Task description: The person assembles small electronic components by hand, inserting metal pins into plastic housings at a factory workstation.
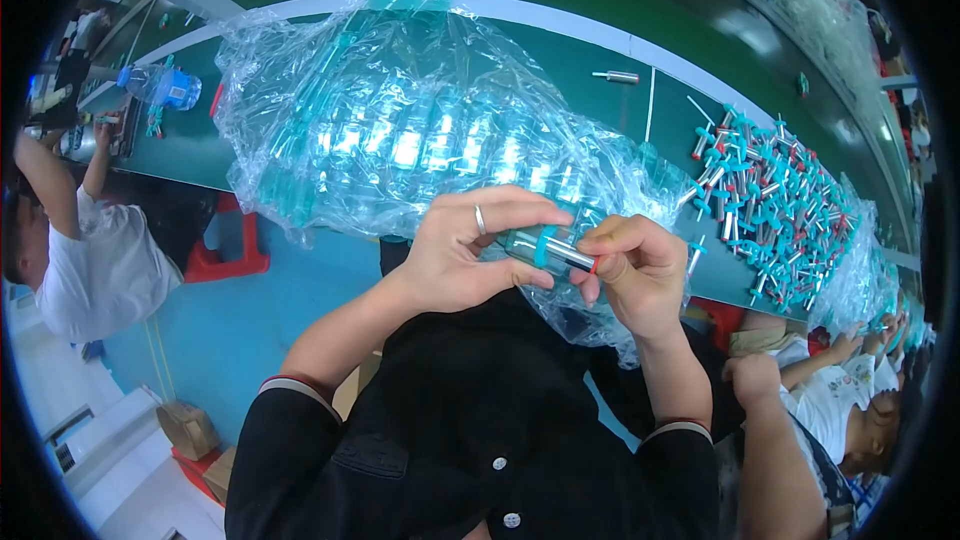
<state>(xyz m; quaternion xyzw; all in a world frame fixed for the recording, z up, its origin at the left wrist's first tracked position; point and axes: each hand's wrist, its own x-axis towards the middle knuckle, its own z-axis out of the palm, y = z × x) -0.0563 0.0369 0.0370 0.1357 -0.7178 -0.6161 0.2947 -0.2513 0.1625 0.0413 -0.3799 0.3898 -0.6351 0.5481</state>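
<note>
My left hand [465, 250], with a ring on one finger, grips a small clear greenish cylinder between thumb and fingers. In my right hand [640, 270] I pinch a silver metal tube [570, 254] with a teal collar and a red end. Tube and cylinder meet end to end between my hands; how deep the tube sits inside is partly hidden by my fingers. Just beyond my hands lies a big crinkled clear plastic bag [400, 60], holding a row of several shiny clear cylinders [440, 140].
A heap of metal tubes with teal and red parts [765, 205] covers the green table's right. One loose tube [616, 76] lies behind the bag. A water bottle [160, 86] stands left. Several people sit along the table. A red stool [230, 250] is at left.
</note>
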